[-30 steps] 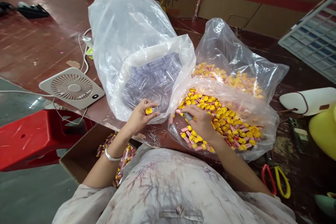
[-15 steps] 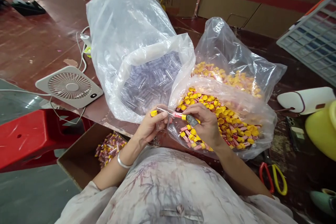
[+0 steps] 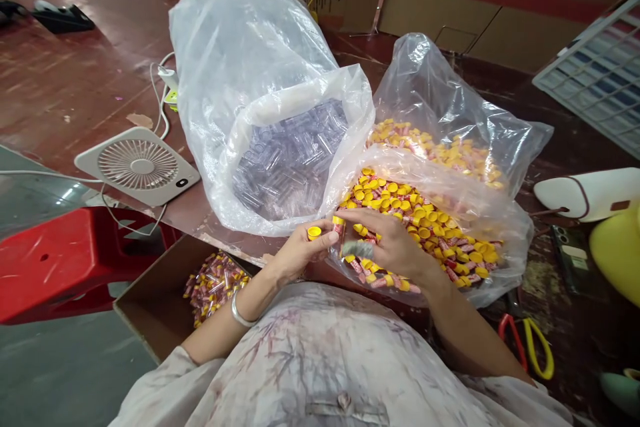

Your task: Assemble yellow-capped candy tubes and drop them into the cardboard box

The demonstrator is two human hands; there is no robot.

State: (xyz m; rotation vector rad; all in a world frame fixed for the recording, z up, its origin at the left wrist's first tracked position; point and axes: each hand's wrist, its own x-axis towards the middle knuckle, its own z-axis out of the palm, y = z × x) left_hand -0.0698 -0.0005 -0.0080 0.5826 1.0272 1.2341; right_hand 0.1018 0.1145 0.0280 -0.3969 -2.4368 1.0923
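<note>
My left hand (image 3: 305,248) is closed around a clear tube with a yellow cap (image 3: 338,221) and a red-and-white printed insert, held upright. A second yellow cap (image 3: 314,233) shows at the same hand; what lies below it is hidden by the fingers. My right hand (image 3: 387,240) has its fingers stretched out, the forefinger at the top of the upright tube's cap. Its thumb, with a grey wrap, is blurred and apart from the forefinger. Just beyond the hands lies an open bag (image 3: 345,83) of clear tubes. Under my right hand is a bag (image 3: 520,233) of yellow-capped printed pieces.
A cardboard box (image 3: 150,287) with finished-looking capped tubes stands below the table edge at left, by a red stool (image 3: 45,260). A white fan (image 3: 137,165) lies on the table. Scissors (image 3: 537,347), a phone (image 3: 575,260) and a white crate (image 3: 595,73) are at right.
The capped piece has gone from lying sideways between both hands to standing upright in my left hand. My right fingers have loosened from it and straightened over its cap.
</note>
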